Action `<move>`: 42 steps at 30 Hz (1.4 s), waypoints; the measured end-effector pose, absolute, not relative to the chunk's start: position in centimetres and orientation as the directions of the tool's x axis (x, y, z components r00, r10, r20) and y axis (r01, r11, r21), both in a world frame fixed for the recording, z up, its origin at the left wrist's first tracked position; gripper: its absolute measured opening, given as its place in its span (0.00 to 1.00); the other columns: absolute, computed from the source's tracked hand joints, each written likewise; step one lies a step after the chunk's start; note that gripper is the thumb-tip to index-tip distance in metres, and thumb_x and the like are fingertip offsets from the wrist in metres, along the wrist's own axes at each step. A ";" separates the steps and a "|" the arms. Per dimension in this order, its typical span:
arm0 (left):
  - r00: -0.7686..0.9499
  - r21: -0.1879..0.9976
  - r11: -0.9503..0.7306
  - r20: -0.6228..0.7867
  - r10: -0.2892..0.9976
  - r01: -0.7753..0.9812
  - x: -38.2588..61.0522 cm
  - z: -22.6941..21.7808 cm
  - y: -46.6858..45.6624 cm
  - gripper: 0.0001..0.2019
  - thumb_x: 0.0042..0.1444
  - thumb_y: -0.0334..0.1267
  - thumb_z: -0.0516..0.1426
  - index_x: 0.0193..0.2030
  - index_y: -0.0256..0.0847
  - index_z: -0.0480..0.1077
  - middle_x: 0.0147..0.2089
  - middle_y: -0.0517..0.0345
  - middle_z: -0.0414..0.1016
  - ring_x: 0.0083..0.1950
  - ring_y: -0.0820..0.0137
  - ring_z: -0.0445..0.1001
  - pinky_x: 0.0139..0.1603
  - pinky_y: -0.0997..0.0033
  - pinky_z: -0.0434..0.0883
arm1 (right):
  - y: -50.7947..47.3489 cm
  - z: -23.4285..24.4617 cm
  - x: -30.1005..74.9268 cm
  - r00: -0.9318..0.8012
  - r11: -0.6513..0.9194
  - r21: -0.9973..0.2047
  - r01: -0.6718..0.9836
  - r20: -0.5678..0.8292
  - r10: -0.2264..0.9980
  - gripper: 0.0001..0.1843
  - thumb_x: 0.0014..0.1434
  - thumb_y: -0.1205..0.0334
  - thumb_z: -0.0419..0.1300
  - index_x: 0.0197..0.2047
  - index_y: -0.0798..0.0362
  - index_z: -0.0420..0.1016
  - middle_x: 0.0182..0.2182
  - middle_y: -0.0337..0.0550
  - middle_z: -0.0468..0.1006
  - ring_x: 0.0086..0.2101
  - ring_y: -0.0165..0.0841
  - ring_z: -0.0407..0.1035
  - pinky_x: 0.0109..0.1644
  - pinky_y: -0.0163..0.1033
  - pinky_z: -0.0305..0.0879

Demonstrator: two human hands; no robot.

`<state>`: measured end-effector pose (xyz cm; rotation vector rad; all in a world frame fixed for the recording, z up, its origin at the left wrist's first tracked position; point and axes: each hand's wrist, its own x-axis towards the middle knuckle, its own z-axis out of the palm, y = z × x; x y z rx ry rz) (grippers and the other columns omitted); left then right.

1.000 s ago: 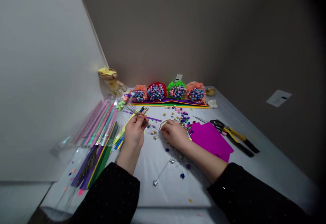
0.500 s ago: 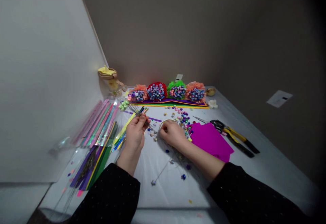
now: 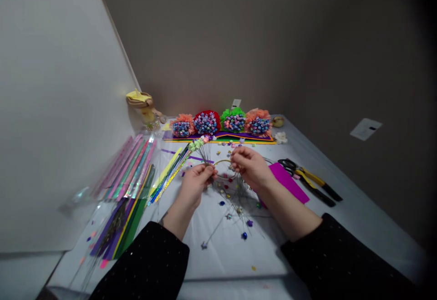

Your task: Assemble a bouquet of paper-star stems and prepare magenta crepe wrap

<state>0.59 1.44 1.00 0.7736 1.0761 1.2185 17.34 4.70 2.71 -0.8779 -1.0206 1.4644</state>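
Observation:
My left hand (image 3: 196,184) is closed round a bunch of thin wire stems (image 3: 206,155). Small green, pink and pale folded stars (image 3: 198,144) top these stems in a fan. Just to the right, my right hand (image 3: 251,165) is raised with its fingertips pinched together; what they hold, if anything, is too small to tell. Between the hands lies a thin gold ring (image 3: 223,161). Several loose coloured stars lie around and below it, and a star on a wire (image 3: 204,245) rests nearer the front.
Several star bouquets in ruffled paper (image 3: 206,122) stand at the back. Paper strips (image 3: 131,168) lie left. Magenta sheets (image 3: 288,184), black scissors (image 3: 287,165) and yellow-black pliers (image 3: 317,186) lie right. A jar with a tape roll (image 3: 139,102) stands back left.
My left hand has moved right with the wire stems, whose star tops now show clearly. My right hand has lifted and moved away to the upper right, uncovering the gold ring and several stars.

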 end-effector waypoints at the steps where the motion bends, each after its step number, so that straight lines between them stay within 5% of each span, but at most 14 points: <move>1: 0.035 0.911 0.239 -0.241 0.970 -0.336 0.8 1.0 1.3 0.18 0.37 0.48 0.67 0.28 0.34 0.73 0.27 0.56 0.75 0.28 0.74 0.71 0.30 0.76 0.67 | 4.2 2.7 16.9 -0.203 -0.050 -0.954 -0.294 0.011 0.979 0.13 0.44 0.57 0.67 0.29 0.53 0.67 0.20 0.33 0.70 0.19 0.24 0.63 0.21 0.30 0.57; 5: 0.183 0.893 0.318 -0.272 0.945 -0.317 1.2 0.9 0.8 0.17 0.40 0.48 0.67 0.25 0.34 0.72 0.24 0.58 0.72 0.27 0.75 0.69 0.29 0.77 0.64 | 2.9 2.8 15.7 -0.316 0.046 -0.998 -0.031 0.053 0.947 0.10 0.49 0.57 0.62 0.26 0.52 0.66 0.18 0.34 0.72 0.20 0.29 0.67 0.26 0.35 0.63; 13: 0.199 0.942 0.247 -0.203 0.959 -0.229 1.6 1.1 0.5 0.16 0.42 0.48 0.65 0.24 0.35 0.71 0.23 0.58 0.72 0.26 0.74 0.67 0.29 0.76 0.61 | 3.0 3.1 16.0 -0.126 0.406 -0.836 0.370 0.387 0.913 0.05 0.50 0.65 0.60 0.24 0.53 0.69 0.23 0.36 0.70 0.25 0.27 0.63 0.29 0.33 0.59; 19: 0.123 0.989 0.117 -0.105 0.987 -0.088 1.5 0.8 0.6 0.12 0.46 0.44 0.61 0.25 0.36 0.72 0.22 0.60 0.71 0.27 0.73 0.66 0.31 0.74 0.62 | 2.9 3.1 16.6 0.048 0.451 -0.757 0.473 0.533 0.845 0.08 0.52 0.62 0.60 0.37 0.52 0.68 0.29 0.37 0.70 0.26 0.28 0.61 0.30 0.34 0.59; 29: 0.148 0.998 0.048 -0.054 0.987 0.047 1.7 1.5 0.7 0.11 0.47 0.42 0.59 0.22 0.37 0.72 0.22 0.58 0.71 0.27 0.71 0.67 0.30 0.73 0.63 | 2.8 4.0 18.1 -0.140 0.619 -0.502 0.604 0.698 0.703 0.03 0.56 0.65 0.59 0.36 0.51 0.70 0.33 0.42 0.71 0.36 0.34 0.67 0.39 0.39 0.64; 42: 0.232 0.997 0.083 -0.080 0.970 -0.006 1.5 0.6 0.7 0.11 0.49 0.42 0.58 0.24 0.36 0.71 0.23 0.58 0.71 0.27 0.72 0.67 0.32 0.73 0.63 | 2.9 4.3 18.5 -0.059 0.632 -0.515 0.579 0.746 0.663 0.09 0.56 0.66 0.59 0.42 0.49 0.72 0.38 0.44 0.70 0.39 0.35 0.68 0.43 0.41 0.66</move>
